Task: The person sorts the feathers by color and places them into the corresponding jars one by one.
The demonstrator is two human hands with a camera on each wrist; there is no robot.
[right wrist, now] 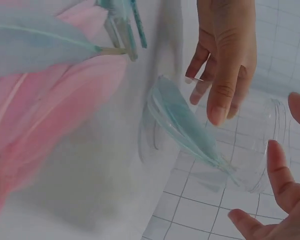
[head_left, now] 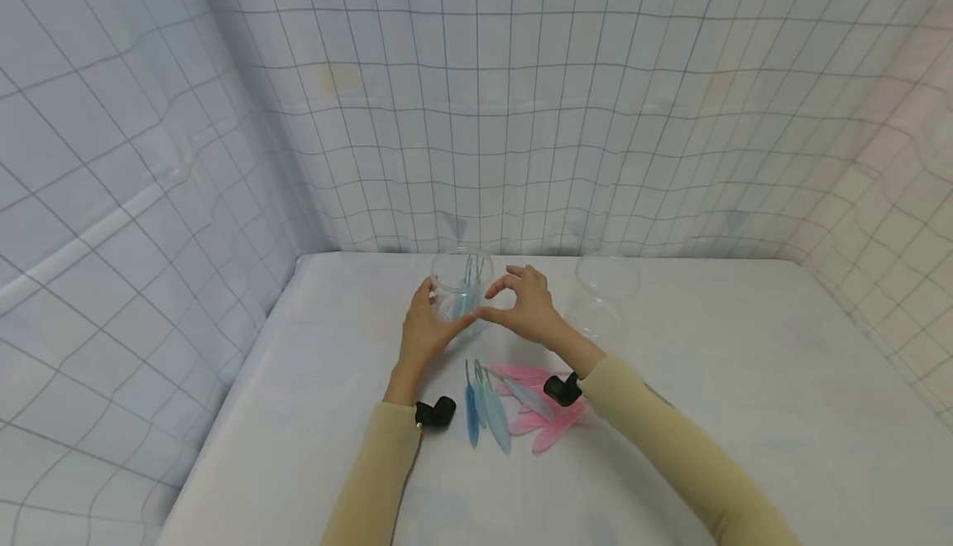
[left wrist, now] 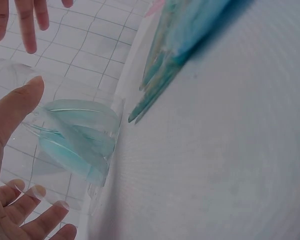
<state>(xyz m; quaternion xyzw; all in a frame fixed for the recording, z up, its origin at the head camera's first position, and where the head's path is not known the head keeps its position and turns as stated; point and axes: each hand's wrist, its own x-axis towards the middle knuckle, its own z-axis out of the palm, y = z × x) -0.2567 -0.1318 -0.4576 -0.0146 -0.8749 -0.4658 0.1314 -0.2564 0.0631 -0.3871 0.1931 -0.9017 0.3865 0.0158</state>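
A clear plastic jar (head_left: 445, 283) stands at the back of the table with several light blue feathers (left wrist: 75, 135) inside, quills up toward its rim. My left hand (head_left: 424, 332) holds the jar from the left, thumb on the near side and fingers around the far side. Close to the jar's right side and rim is my right hand (head_left: 530, 311), its thumb and fingers spread in a loose curve with nothing between them. In the right wrist view, the right fingers (right wrist: 282, 177) overlap the rim area. Both thumb tips nearly meet in the head view.
Loose blue feathers (head_left: 495, 420) lie in front of the jar, beside and partly over a pile of pink feathers (head_left: 558, 428). A second clear jar (head_left: 607, 278) stands to the right. White grid-patterned curtains (head_left: 551, 116) enclose the white table (head_left: 313, 414).
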